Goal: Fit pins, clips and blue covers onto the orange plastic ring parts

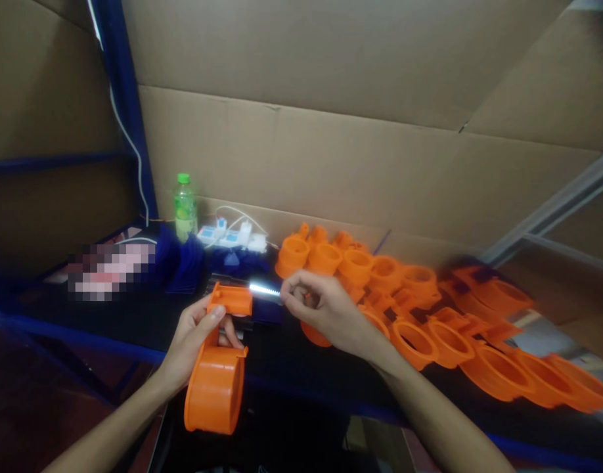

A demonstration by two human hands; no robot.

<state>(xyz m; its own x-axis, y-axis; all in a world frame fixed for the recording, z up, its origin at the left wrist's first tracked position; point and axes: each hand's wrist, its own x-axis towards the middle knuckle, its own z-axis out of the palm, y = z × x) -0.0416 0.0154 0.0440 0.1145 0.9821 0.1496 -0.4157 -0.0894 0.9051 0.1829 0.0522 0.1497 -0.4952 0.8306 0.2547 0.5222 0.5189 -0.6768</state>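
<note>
My left hand is wrapped round an orange plastic part with a round cup at the bottom and a flat top piece, held above the dark table's front edge. My right hand is closed in a pinch just to its right, fingertips near a shiny metal bit beside the part's top. What the right fingers pinch is too small to make out. A small orange piece shows under the right palm.
Several orange cup-shaped parts lie in rows across the dark table to the right. A green-capped bottle, a white power strip and blue pieces stand at the back left. Cardboard walls enclose the bench.
</note>
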